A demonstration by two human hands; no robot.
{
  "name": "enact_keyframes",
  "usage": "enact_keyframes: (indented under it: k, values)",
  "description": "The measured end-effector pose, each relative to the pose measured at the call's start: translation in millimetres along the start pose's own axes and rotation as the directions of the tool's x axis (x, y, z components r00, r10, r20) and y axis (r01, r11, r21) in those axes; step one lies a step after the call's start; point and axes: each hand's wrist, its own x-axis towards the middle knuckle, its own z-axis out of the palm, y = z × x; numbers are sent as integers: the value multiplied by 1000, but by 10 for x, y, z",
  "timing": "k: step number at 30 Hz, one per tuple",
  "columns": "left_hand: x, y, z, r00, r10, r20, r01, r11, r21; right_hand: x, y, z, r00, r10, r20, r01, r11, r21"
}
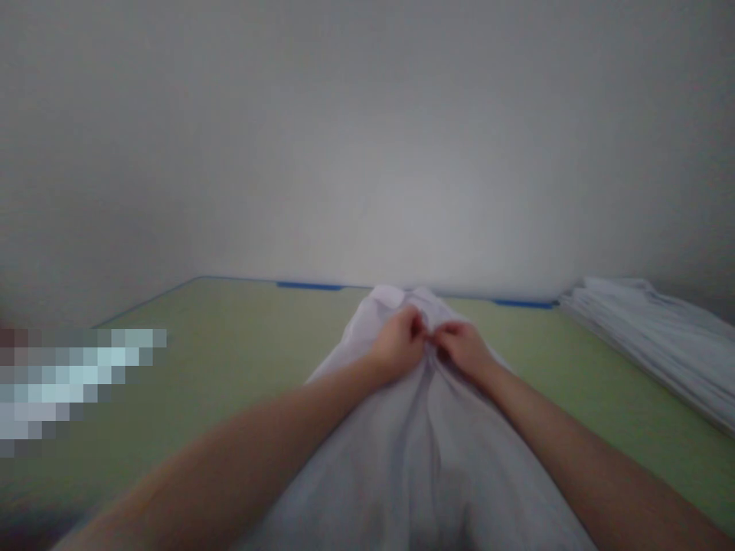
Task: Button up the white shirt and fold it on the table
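Observation:
A white shirt point(396, 467) lies lengthwise before me, its collar end at the far side and its body spreading toward me in folds. Just below the collar, my left hand point(402, 340) is closed with its fingertips pinching the cloth at the front. Close against it, my right hand point(464, 348) also pinches the fabric, and the fingertips of both hands nearly meet. The cloth gathers into creases beneath them. Blur hides whether a button is between the fingers.
The shirt is on a green-topped table point(241, 344) with a blue edge, set against a grey wall point(367, 138). A stack of folded white garments point(648, 329) sits at the right. Pixelation covers a patch at the left.

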Motion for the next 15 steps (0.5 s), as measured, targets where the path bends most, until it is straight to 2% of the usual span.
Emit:
enact_keyframes:
  k: [5,9,11,15]
  values:
    - [62,-93,4,1000,-11,-15,11,1000,-12,7,-4,3,1000,-24,17,24,1000,17]
    - [130,-201,7,983,-169,-77,169,986,-7,19,-10,-70,999,-50,-15,49,997,-58]
    - [144,-221,16,974,-207,-92,206,978,-21,27,-12,-100,997,-75,2,75,996,-50]
    - [123,-212,58,990,-115,-75,109,991,-80,41,-1,-84,987,-159,33,161,986,-41]
